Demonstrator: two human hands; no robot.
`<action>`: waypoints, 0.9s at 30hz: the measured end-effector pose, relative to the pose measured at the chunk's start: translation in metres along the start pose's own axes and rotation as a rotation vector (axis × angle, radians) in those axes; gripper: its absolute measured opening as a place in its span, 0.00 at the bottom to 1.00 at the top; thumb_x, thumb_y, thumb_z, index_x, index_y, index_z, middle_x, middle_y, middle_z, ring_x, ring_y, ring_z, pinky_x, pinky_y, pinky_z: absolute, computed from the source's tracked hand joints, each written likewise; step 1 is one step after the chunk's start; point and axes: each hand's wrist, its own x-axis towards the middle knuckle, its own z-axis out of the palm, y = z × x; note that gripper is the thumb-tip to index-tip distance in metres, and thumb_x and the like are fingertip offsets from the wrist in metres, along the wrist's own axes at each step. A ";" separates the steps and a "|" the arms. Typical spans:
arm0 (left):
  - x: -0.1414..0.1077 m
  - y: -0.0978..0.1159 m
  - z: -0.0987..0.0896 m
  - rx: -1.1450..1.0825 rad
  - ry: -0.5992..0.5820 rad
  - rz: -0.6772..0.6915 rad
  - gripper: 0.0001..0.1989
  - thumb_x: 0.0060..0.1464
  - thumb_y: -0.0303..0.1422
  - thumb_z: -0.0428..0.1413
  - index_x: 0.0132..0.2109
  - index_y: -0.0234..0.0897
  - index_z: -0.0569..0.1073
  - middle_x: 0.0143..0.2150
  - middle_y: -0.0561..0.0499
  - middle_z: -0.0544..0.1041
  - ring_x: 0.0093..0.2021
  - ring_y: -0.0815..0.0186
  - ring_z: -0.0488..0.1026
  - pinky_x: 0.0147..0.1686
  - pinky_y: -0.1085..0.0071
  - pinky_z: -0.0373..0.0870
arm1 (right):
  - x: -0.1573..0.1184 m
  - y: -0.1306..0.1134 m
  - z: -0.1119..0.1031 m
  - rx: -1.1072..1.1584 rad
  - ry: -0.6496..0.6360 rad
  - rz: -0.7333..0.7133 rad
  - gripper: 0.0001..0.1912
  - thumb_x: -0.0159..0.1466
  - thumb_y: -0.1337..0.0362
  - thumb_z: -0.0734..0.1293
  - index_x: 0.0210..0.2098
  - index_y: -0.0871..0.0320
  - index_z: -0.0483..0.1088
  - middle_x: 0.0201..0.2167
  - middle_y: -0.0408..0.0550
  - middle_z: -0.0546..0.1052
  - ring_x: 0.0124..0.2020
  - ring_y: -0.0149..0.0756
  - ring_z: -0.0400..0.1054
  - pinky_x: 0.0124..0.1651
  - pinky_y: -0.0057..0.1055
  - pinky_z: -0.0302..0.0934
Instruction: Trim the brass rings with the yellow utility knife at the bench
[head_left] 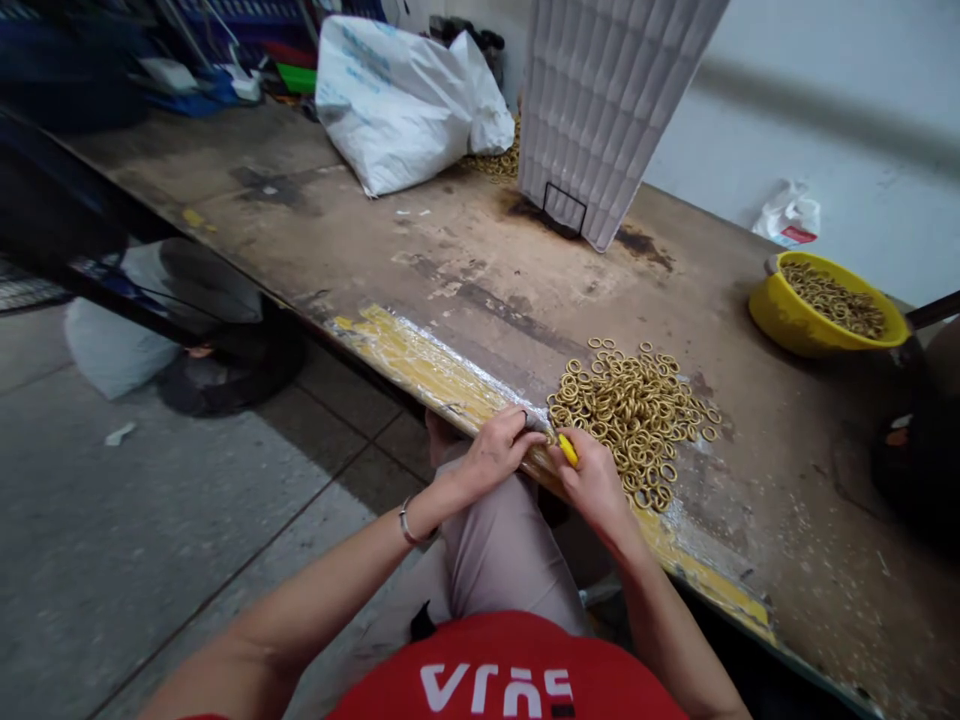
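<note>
Red shirt [487, 675] fills six o'clock, nearest the camera, below the workbench [360, 240]. Reckoned from the hands, loose brass-coloured rings [634, 410] lie heaped just beside them at three o'clock, a yellow bowl [795, 315] of more rings stands farther off at two, and a yellow taped edge [427, 365] runs from ten to four.

Trouble could come if the yellow-handled tool [568, 450] slips: the hands are so near each other that a skid might catch the left hand [495, 445]. With the heap spread so close to the right hand [589, 475], a careless sweep of that arm could scatter rings off the bench.

That right hand wraps around the tool, fingers folded. The left has its fingers curled and drawn together near the tool, over the taped edge; whether they pinch a ring cannot be told, since the spot is too small and partly hidden.
</note>
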 end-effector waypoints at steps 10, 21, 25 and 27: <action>-0.015 0.044 0.009 -0.597 0.114 -0.455 0.10 0.58 0.38 0.58 0.33 0.37 0.70 0.27 0.54 0.75 0.26 0.68 0.73 0.28 0.73 0.72 | -0.001 -0.016 -0.009 0.697 -0.030 0.335 0.11 0.59 0.55 0.68 0.29 0.56 0.69 0.17 0.34 0.64 0.17 0.26 0.53 0.22 0.25 0.50; -0.003 0.067 0.021 -1.222 0.103 -0.717 0.13 0.54 0.37 0.61 0.32 0.37 0.64 0.23 0.59 0.67 0.17 0.77 0.61 0.15 0.80 0.58 | -0.012 -0.025 0.004 0.999 0.114 0.307 0.15 0.60 0.53 0.73 0.31 0.55 0.68 0.16 0.32 0.64 0.15 0.23 0.53 0.20 0.22 0.53; -0.006 0.073 0.011 -1.029 0.097 -0.552 0.08 0.56 0.32 0.59 0.32 0.36 0.68 0.23 0.58 0.67 0.19 0.77 0.63 0.19 0.79 0.61 | -0.014 -0.024 -0.002 1.146 0.056 0.395 0.17 0.56 0.54 0.75 0.29 0.54 0.65 0.18 0.31 0.62 0.14 0.21 0.50 0.17 0.21 0.48; -0.010 0.075 0.005 -0.976 0.076 -0.487 0.06 0.57 0.32 0.58 0.33 0.35 0.70 0.25 0.56 0.70 0.22 0.75 0.66 0.21 0.78 0.65 | -0.015 -0.023 -0.005 1.206 -0.020 0.451 0.17 0.54 0.55 0.75 0.28 0.55 0.64 0.20 0.32 0.62 0.14 0.20 0.49 0.16 0.21 0.47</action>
